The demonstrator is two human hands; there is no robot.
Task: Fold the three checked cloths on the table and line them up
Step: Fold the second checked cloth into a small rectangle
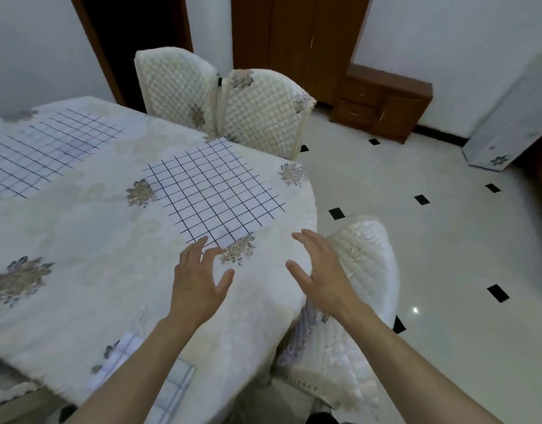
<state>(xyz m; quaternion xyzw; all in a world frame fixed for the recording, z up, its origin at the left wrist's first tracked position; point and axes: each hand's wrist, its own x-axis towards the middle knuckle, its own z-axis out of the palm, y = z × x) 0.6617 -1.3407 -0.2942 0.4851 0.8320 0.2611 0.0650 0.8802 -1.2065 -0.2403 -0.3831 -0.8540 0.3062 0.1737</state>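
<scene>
A white cloth with a dark grid (214, 191) lies flat near the table's right end. A second checked cloth (46, 148) lies spread at the far left. A third checked cloth (159, 381) hangs at the table's near edge, partly hidden under my left forearm. My left hand (199, 280) hovers with fingers spread, its fingertips at the near corner of the middle cloth. Over the table's right edge is my right hand (318, 270), open and holding nothing.
The table (80, 240) wears a cream floral cover. Two padded chairs (220, 102) stand at its far side, another (364, 289) at the right under my right arm. A wooden cabinet (382, 102) and tiled floor (431, 224) lie beyond.
</scene>
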